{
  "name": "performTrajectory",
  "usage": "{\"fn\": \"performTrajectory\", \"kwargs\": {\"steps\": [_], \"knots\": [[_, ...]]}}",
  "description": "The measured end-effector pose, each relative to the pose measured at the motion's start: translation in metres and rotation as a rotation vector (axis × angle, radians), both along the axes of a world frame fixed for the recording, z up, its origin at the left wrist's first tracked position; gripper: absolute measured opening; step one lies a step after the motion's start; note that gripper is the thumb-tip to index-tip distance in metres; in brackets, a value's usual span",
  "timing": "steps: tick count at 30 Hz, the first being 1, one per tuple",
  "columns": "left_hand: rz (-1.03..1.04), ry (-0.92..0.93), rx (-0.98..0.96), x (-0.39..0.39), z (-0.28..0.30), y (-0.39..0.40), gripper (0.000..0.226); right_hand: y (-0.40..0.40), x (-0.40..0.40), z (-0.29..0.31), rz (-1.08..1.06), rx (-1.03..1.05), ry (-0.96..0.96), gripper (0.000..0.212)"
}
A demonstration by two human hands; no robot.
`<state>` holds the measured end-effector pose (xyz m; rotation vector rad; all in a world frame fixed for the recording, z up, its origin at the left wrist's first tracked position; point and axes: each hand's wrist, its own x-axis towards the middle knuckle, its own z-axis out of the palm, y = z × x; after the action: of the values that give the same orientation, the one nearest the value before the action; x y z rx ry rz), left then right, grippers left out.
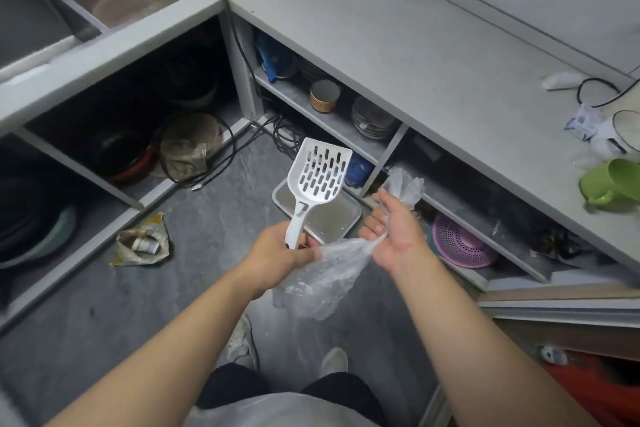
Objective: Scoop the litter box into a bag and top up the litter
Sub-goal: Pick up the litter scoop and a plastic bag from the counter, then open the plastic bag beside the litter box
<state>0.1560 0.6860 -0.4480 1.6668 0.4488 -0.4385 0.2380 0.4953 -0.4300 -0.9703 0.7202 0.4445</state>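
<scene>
With the left hand (pixel 277 251) gripping the scoop (pixel 320 172) and the right hand (pixel 389 236) pinching a bunched bag (pixel 322 282), clumps could miss the unopened mouth.

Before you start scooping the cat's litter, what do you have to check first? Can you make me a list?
1. Scoop in hand: ok. The left hand grips the white slotted scoop by its handle.
2. Scoop empty: ok. Nothing sits on the slots.
3. Bag open: not ok. The clear plastic bag hangs bunched in the right hand, mouth shut.
4. Litter box within reach: ok. The litter box sits on the floor just ahead.
5. Clumps to scoop: cannot tell. The litter looks flat and blurry.
6. Fresh litter for topping up: cannot tell. No clear litter supply shows.
</scene>
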Motion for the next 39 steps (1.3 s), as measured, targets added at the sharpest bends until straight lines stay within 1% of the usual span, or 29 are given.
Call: {"fn": "performTrajectory", "kwargs": {"steps": [3,7,13,16,19,24,28,31,35,39], "knots": [[0.015,0.045,-0.011,0.003,-0.006,-0.026,0.024,-0.036,0.000,-0.014,0.019,-0.003,0.016,0.014],[0.044,0.114,0.041,0.012,-0.023,-0.036,0.032,-0.066,0.003,-0.032,0.016,-0.034,0.048,0.015],[0.133,0.193,0.054,0.045,-0.059,-0.032,0.023,-0.066,0.029,-0.056,0.000,-0.099,0.120,0.010],[0.178,0.252,0.036,0.071,-0.083,-0.021,0.020,-0.064,0.048,-0.063,-0.018,-0.146,0.142,0.012],[0.162,0.336,0.010,0.099,-0.113,-0.008,0.016,-0.058,0.067,-0.076,-0.020,-0.185,0.162,0.013],[0.101,0.446,0.085,0.146,-0.184,0.011,0.021,-0.039,0.099,-0.121,-0.034,-0.199,0.205,0.014],[0.085,0.489,0.131,0.181,-0.257,0.024,0.026,-0.024,0.116,-0.190,-0.024,-0.172,0.234,0.015],[0.108,0.507,0.115,0.203,-0.321,0.028,0.021,-0.018,0.127,-0.261,-0.011,-0.168,0.242,0.019],[0.141,0.492,0.150,0.229,-0.409,0.026,0.017,-0.018,0.139,-0.356,0.003,-0.168,0.213,0.024],[0.157,0.453,0.189,0.250,-0.499,0.029,0.020,-0.022,0.146,-0.453,0.008,-0.196,0.157,0.019]]}}
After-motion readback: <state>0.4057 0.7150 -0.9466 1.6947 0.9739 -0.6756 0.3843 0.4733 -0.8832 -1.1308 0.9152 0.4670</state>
